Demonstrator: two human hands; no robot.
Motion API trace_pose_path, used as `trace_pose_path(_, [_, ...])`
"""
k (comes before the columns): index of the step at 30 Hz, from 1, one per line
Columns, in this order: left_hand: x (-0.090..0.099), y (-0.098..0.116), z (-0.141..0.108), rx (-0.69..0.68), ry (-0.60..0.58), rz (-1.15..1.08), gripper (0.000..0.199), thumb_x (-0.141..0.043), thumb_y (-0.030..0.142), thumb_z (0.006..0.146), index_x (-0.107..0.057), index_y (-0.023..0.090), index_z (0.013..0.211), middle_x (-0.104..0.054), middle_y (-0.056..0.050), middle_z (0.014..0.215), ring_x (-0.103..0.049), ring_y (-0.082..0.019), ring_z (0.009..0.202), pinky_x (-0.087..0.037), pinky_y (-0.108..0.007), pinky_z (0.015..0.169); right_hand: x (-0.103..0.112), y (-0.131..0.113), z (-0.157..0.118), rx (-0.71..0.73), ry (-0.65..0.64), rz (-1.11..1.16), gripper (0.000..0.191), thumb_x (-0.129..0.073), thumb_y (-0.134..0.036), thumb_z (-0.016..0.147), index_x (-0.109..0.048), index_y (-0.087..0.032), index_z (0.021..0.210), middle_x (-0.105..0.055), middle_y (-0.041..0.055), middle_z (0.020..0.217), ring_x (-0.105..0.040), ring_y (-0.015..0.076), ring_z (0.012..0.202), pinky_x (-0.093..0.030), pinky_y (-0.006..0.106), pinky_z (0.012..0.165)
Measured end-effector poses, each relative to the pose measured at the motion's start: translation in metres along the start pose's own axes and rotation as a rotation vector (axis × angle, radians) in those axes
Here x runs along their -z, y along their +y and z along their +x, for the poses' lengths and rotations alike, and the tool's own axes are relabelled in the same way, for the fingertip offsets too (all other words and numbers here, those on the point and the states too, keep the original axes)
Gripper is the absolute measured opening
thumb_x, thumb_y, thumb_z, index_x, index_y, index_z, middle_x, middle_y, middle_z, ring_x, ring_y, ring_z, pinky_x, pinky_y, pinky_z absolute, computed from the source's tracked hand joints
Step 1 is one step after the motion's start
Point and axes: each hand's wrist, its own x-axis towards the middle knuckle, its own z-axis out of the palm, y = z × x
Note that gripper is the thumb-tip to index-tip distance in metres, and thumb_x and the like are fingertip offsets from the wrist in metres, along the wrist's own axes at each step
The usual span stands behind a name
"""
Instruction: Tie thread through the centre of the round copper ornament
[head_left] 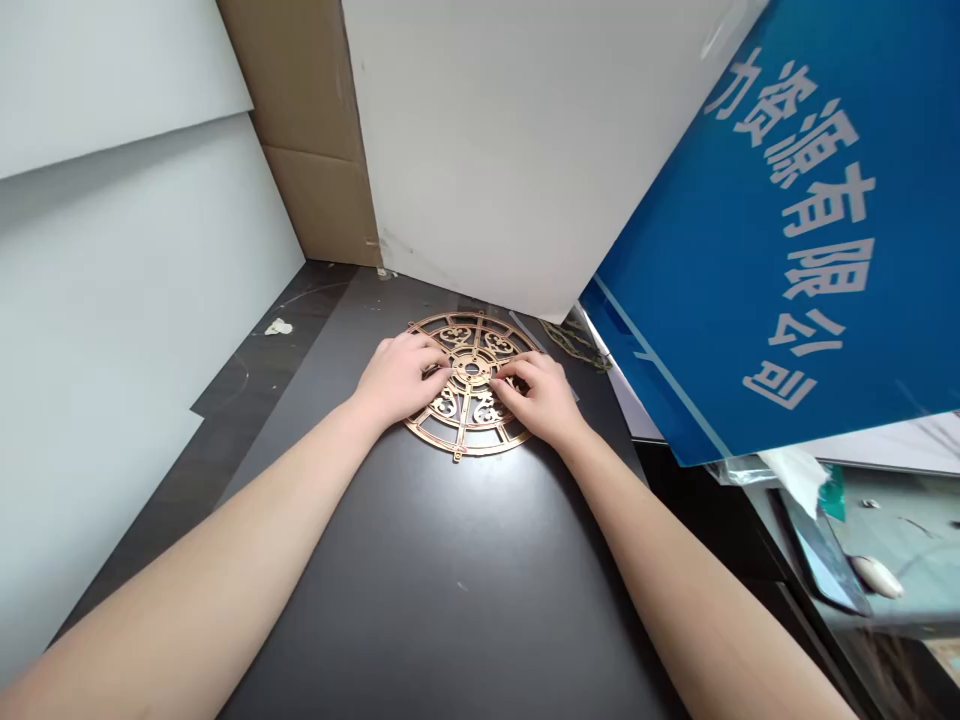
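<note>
A round openwork ornament [463,437], gold with reddish edges, lies flat on the dark tabletop. It has a ring rim, straight spokes, scrollwork panels and a central hub with holes. My left hand [403,378] rests over its left side, fingers curled and bunched, with thumb and fingertips at the left of the hub. From the right, my right hand [541,400] reaches in with bent fingers, thumb and forefinger close together beside the hub. Both hands seem to grip the ornament's inner bars, though the fingers cover the exact contact. Parts of the rim are hidden beneath each hand.
White panels [127,270] rise at the left, cardboard [315,130] and another white panel [510,150] at the back. A blue sign [720,250] leans on the right. Dark cord [581,343] lies behind my right hand. A phone [821,550] sits at lower right.
</note>
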Motion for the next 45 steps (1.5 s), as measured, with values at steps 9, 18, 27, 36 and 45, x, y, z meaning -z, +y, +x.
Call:
trace_pose_path(9, [-0.004, -0.003, 0.002, 0.006, 0.009, 0.017, 0.035, -0.05, 0.047, 0.099, -0.077, 0.03, 0.114, -0.064, -0.002, 0.129, -0.053, -0.017, 0.128, -0.037, -0.044, 0.119, 0.003, 0.0, -0.001, -0.002, -0.023, 0.018, 0.032, -0.064, -0.056, 0.094, -0.076, -0.027, 0.098, -0.069, 0.0017, 0.118, -0.058, 0.0168, 0.121, -0.037, 0.04, 0.11])
trace_pose_path(18, [-0.005, -0.003, 0.002, -0.001, -0.002, 0.007, 0.037, -0.05, 0.05, 0.099, -0.078, 0.031, 0.114, -0.063, -0.005, 0.126, -0.05, -0.018, 0.127, -0.034, -0.044, 0.121, 0.004, 0.0, -0.001, 0.002, -0.055, -0.025, 0.033, -0.059, -0.055, 0.097, -0.076, -0.026, 0.101, -0.067, 0.0046, 0.123, -0.057, 0.0186, 0.123, -0.035, 0.042, 0.109])
trace_pose_path(27, [-0.003, 0.0, 0.0, -0.016, -0.023, -0.008, 0.034, -0.053, 0.051, 0.098, -0.078, 0.031, 0.108, -0.062, -0.003, 0.124, -0.048, -0.017, 0.127, -0.031, -0.046, 0.121, 0.006, -0.005, -0.004, 0.027, -0.097, -0.057, 0.031, -0.06, -0.059, 0.096, -0.078, -0.038, 0.111, -0.066, 0.0024, 0.127, -0.052, 0.0208, 0.128, -0.032, 0.045, 0.109])
trace_pose_path(36, [-0.002, 0.001, 0.001, -0.003, -0.035, -0.019, 0.035, -0.052, 0.051, 0.098, -0.078, 0.029, 0.109, -0.062, -0.004, 0.125, -0.047, -0.017, 0.128, -0.03, -0.046, 0.123, 0.004, -0.002, -0.003, 0.044, -0.084, -0.056, 0.031, -0.056, -0.052, 0.099, -0.077, -0.029, 0.106, -0.066, 0.0036, 0.126, -0.054, 0.0194, 0.123, -0.033, 0.044, 0.11])
trace_pose_path(45, [-0.003, -0.001, 0.002, -0.004, -0.034, -0.017, 0.035, -0.053, 0.051, 0.097, -0.076, 0.027, 0.107, -0.062, -0.003, 0.126, -0.048, -0.018, 0.128, -0.03, -0.046, 0.122, 0.002, -0.01, -0.002, -0.055, -0.103, -0.061, 0.032, -0.056, -0.053, 0.098, -0.072, -0.026, 0.101, -0.064, 0.0051, 0.124, -0.051, 0.0235, 0.126, -0.035, 0.047, 0.11])
